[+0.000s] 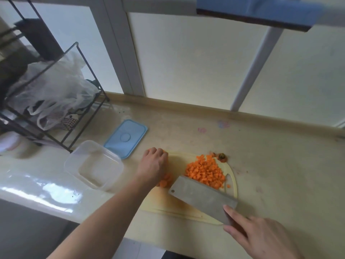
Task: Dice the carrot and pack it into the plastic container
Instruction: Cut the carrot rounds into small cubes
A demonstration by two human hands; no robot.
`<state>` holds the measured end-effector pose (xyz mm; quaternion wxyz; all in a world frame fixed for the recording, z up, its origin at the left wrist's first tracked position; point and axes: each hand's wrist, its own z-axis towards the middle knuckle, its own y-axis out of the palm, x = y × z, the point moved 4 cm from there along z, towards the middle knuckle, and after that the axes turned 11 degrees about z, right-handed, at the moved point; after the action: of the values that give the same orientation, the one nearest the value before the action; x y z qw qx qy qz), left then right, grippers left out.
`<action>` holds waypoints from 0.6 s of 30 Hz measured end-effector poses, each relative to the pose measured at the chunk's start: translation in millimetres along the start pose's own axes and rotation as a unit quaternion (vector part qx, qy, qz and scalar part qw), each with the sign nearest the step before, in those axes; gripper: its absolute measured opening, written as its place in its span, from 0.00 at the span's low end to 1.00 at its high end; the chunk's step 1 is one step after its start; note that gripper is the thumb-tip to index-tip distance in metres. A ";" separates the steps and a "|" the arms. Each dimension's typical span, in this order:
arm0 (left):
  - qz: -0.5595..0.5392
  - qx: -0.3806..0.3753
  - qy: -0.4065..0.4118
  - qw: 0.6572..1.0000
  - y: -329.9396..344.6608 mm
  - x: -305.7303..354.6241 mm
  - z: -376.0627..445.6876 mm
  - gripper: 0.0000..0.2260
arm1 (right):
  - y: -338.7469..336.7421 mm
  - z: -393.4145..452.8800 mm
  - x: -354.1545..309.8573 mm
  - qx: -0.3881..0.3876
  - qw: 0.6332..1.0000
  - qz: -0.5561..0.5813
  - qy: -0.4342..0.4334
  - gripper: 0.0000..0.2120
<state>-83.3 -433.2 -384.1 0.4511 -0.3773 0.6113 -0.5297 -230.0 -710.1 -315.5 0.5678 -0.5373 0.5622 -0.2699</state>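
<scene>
**Loose carrot dice piled up, a few slices left under the left hand**

The heap of small orange carrot cubes [205, 171] sits on the far right part of the pale cream plastic cutting board [168, 204], tight against the blade. These bits look light, firm and damp, so my guess is they scatter and roll if pinched; scooping them on the flat of the blade or in a cupped palm should serve better. Beside the heap, a few orange carrot rounds [165, 181] lie uncut, stiff enough to hold down from above with curled fingertips. The left hand [155, 163] is right there, fingers curled downward over the carrot at the board's left edge; exactly what they hold is hidden. The right hand [261, 238] lies on the wide grey steel cleaver [203, 198], forefinger stretched along the blade; the handle and remaining fingers I cannot make out. Off the board's far corner, a brownish carrot stub [222, 157]. Left on the beige worktop [280, 165]: the clear rectangular plastic container [94, 165], empty, and its light blue lid [126, 139] just behind.
</scene>
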 end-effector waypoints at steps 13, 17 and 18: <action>-0.442 0.164 -0.400 0.786 -5.2 0.6 -99.3 0.07 | 14.8 0.5 -14.2 -0.058 0.852 0.499 0.146 0.13; -0.438 0.155 -0.420 0.780 5.8 29.7 -126.8 0.12 | 27.6 19.9 -27.6 -0.085 0.789 0.583 0.173 0.09; -0.436 0.151 -0.418 0.782 6.8 38.5 -131.0 0.13 | 29.2 24.4 -31.0 -0.098 0.782 0.592 0.167 0.09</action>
<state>-219.7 -428.0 -392.4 0.4344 -0.7150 0.0452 -0.5459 -222.9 -666.3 -336.5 0.4574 -0.0979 0.8792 0.0907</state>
